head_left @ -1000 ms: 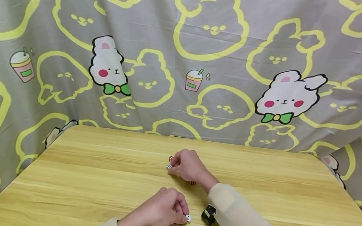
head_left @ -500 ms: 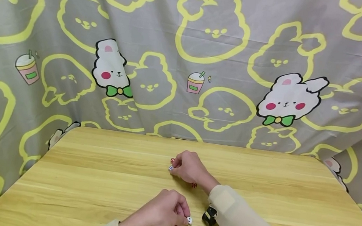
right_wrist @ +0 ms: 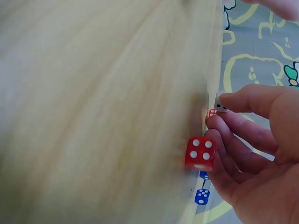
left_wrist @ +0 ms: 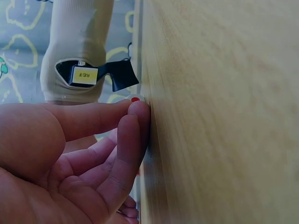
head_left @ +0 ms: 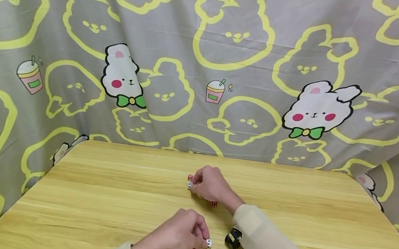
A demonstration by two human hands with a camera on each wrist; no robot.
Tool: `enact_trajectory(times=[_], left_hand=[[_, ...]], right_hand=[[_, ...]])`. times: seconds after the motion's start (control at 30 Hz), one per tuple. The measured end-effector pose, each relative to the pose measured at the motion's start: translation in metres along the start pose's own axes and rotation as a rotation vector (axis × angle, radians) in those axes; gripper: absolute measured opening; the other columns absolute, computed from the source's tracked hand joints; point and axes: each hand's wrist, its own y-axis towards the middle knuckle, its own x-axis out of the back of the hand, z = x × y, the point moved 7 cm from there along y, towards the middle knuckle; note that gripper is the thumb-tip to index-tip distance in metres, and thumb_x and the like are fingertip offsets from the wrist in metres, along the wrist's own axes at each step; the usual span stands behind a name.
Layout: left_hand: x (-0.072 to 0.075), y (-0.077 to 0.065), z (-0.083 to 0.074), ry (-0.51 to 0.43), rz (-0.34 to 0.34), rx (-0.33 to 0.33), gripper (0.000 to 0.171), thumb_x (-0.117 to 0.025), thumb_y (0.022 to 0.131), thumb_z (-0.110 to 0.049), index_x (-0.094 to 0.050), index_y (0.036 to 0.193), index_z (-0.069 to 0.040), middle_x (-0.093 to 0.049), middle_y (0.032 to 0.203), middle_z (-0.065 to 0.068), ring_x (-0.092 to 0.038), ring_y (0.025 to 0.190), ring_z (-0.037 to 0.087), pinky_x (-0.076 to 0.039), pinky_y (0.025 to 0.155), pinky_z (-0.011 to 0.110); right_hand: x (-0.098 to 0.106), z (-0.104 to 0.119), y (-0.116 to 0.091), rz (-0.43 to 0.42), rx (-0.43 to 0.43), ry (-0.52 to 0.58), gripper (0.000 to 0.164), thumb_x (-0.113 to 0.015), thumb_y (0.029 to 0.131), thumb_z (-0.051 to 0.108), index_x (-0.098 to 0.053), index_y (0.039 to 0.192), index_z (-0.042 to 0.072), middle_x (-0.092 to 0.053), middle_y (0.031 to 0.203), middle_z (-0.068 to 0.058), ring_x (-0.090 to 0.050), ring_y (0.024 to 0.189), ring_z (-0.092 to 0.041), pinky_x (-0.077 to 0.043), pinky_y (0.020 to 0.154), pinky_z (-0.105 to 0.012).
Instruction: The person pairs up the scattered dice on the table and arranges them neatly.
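Observation:
Near the far middle of the table, my right hand [head_left: 212, 183] pinches a white die [head_left: 190, 185] between thumb and fingertips. That white die [right_wrist: 221, 102] is partly covered by the thumb in the right wrist view. Just behind it sits a red die [head_left: 190, 177]. A second red die [head_left: 214, 204] lies under the near side of the right wrist. Closer to the person, my left hand [head_left: 185, 233] pinches another white die [head_left: 208, 243] at the tabletop. Fingertips hide most of this die in the left wrist view, where a red pip [left_wrist: 135, 99] shows.
Two blue dice, one plainly visible [right_wrist: 202, 196] and one partly hidden [right_wrist: 204, 175], stand beyond the near red die in the right wrist view. A black wrist camera [head_left: 233, 239] hangs under the right sleeve. A patterned curtain [head_left: 207, 66] borders the wooden table [head_left: 99, 195].
My right hand and its white die have shifted slightly to the right, and the die appears turned a little. The left hand stays in place. The head view tilted slightly earlier on.

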Motion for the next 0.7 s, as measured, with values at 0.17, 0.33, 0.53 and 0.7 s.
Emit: enact_trajectory(times=[0.17,0.33,0.53,0.7], left_hand=[[0.0,0.0,-0.001,0.012,-0.002,0.0,0.02,-0.081,0.087,0.004,-0.069,0.079,-0.01,-0.066,0.064,-0.002,-0.064,0.054,0.011,-0.047,0.051,0.019],[0.001,0.0,0.0,0.015,0.002,0.008,0.02,-0.081,0.087,0.004,-0.069,0.079,-0.01,-0.067,0.064,-0.002,-0.065,0.054,0.011,-0.046,0.051,0.019],[0.0,0.0,0.002,0.003,0.006,0.018,0.02,-0.081,0.088,0.003,-0.069,0.079,-0.01,-0.066,0.064,-0.001,-0.064,0.054,0.012,-0.046,0.051,0.019],[-0.001,0.0,0.001,-0.004,-0.002,0.01,0.02,-0.081,0.087,0.005,-0.069,0.078,-0.009,-0.065,0.063,-0.002,-0.064,0.054,0.012,-0.046,0.051,0.019]], right_hand=[[0.006,-0.003,-0.002,-0.024,-0.002,-0.008,0.005,-0.084,0.089,0.013,-0.081,0.085,0.014,-0.073,0.074,0.008,-0.062,0.07,-0.008,-0.052,0.07,-0.025],[0.015,-0.005,-0.005,-0.041,-0.014,-0.006,0.005,-0.085,0.087,0.013,-0.081,0.086,0.015,-0.074,0.076,0.008,-0.063,0.074,-0.008,-0.054,0.074,-0.027],[0.023,-0.012,-0.011,-0.059,-0.053,0.002,0.005,-0.085,0.087,0.013,-0.08,0.088,0.015,-0.074,0.079,0.008,-0.063,0.075,-0.008,-0.054,0.074,-0.026],[0.033,-0.015,-0.018,-0.079,-0.056,0.002,0.005,-0.085,0.087,0.011,-0.081,0.089,0.014,-0.074,0.079,0.007,-0.063,0.074,-0.008,-0.053,0.072,-0.026]])
